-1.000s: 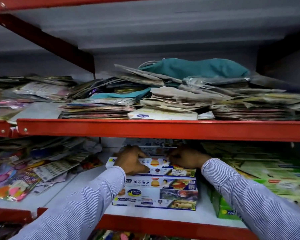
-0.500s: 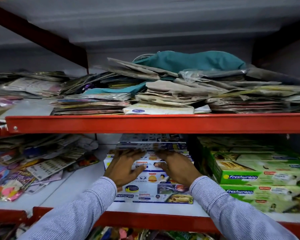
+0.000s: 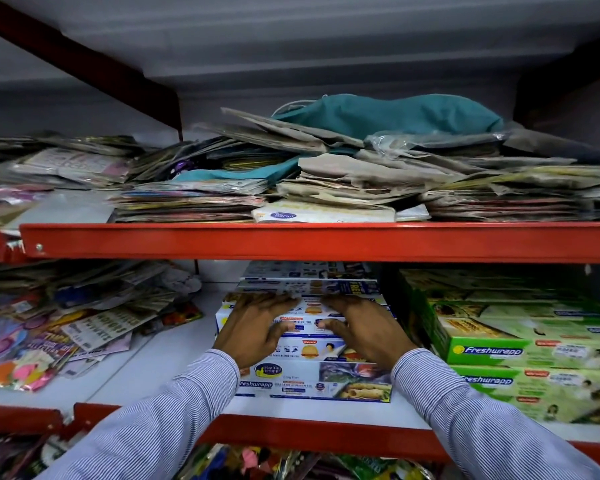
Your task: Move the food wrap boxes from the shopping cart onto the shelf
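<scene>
A stack of blue and white food wrap boxes (image 3: 312, 379) stands on the white shelf (image 3: 174, 358) between the red rails. My left hand (image 3: 253, 329) lies flat on the top front box, fingers spread. Beside it my right hand (image 3: 364, 329) rests flat on the same box, its thumb near the left thumb. Neither hand grips a box. More blue and white boxes (image 3: 309, 277) lie further back in the stack. The shopping cart is out of view.
Green food wrap boxes (image 3: 520, 351) are stacked right of the blue stack. Loose colourful packets (image 3: 66, 323) lie on the shelf to the left. The upper shelf rail (image 3: 326, 242) hangs just above, loaded with paper bags and a teal cloth bag (image 3: 388, 114).
Both hands slid back from the rear of the top box toward its front and flattened on it. The view shifted slightly, showing more of the green boxes.
</scene>
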Tool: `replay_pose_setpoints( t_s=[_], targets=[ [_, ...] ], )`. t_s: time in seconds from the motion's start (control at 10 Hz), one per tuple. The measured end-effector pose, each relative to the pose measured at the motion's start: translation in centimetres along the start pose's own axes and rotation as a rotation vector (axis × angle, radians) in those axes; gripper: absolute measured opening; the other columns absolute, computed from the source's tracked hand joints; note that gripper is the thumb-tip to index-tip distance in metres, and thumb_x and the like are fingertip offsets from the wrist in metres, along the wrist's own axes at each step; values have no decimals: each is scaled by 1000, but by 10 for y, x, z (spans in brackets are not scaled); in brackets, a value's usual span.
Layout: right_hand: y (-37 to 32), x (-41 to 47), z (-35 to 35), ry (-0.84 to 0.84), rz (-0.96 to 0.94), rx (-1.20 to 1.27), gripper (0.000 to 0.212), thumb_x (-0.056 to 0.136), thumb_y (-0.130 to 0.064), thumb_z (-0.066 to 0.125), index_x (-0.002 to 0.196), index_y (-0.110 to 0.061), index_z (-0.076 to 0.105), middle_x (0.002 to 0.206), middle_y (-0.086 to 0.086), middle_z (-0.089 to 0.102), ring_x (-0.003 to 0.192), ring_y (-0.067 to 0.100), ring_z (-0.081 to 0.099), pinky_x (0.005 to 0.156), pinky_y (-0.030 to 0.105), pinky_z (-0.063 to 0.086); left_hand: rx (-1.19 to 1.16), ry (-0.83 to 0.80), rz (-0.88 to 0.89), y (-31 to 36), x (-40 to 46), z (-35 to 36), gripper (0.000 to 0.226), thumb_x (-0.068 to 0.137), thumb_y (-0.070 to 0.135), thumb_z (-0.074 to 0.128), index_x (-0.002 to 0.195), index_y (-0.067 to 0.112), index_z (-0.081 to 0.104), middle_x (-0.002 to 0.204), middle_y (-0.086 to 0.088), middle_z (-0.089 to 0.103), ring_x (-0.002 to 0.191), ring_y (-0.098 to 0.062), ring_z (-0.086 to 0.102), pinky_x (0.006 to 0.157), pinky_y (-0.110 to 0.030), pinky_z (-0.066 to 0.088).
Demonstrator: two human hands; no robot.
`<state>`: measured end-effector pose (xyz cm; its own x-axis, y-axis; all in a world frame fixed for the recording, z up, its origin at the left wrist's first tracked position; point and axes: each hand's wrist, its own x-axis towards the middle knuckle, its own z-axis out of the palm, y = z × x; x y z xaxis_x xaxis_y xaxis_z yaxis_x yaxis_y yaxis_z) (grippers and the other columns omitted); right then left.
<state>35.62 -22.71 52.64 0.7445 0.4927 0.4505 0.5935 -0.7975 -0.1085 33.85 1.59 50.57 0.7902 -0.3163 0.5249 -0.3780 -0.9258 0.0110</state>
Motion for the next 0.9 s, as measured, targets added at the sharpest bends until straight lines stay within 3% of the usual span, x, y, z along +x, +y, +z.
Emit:
replay_pose_setpoints(
  t_s=[0.1, 0.2, 0.3, 0.4, 0.7, 0.9],
  targets=[
    [-1, -3, 3, 45, 9, -28, 58, 91, -62, 43, 136, -27, 49, 139, -5, 59, 122, 20, 58, 99, 35, 49, 59, 24, 6, 2, -4, 3, 54, 96, 53, 26, 146, 38, 35, 154, 8, 43, 144, -20, 34, 115, -53, 28],
    [-2, -15, 19, 233, -18, -169, 61, 95, -60, 36, 140, -20, 46, 145, 1, 53, 134, 22, 47, 113, 40, 36, 195, 129, 5, 7, -14, 13, 57, 100, 49, 32, 153, 31, 19, 165, -2, 18, 152, -30, 9, 117, -63, 14],
    [-7, -28, 41, 334, -18, -240, 67, 98, -55, 32, 152, -16, 25, 163, 3, 20, 151, 21, 15, 121, 50, 14, 272, 220, -8, 13, -26, 24, 70, 99, 52, 38, 156, 22, 9, 165, -10, 4, 152, -36, -2, 117, -66, 4],
    [-8, -26, 59, 360, 11, -296, 73, 97, -55, 32, 154, -13, 16, 164, 6, 11, 152, 24, 8, 120, 57, 10, 314, 226, -26, 10, -29, 40, 74, 98, 52, 41, 155, 16, 10, 164, -17, 6, 151, -40, 0, 115, -72, 5],
    [4, -10, 81, 418, 44, -379, 75, 94, -53, 37, 153, -11, 19, 163, 10, 15, 151, 28, 15, 117, 64, 15, 353, 303, 14, -9, -22, 69, 70, 100, 57, 24, 155, 14, 12, 161, -19, 16, 149, -43, 9, 112, -75, 7],
    [-7, -19, 77, 447, 21, -336, 75, 94, -51, 38, 153, -9, 17, 164, 11, 11, 152, 28, 11, 115, 65, 19, 317, 259, -5, 0, -30, 60, 68, 101, 55, 23, 154, 13, 15, 162, -19, 13, 149, -42, 12, 108, -76, 18]
  ],
)
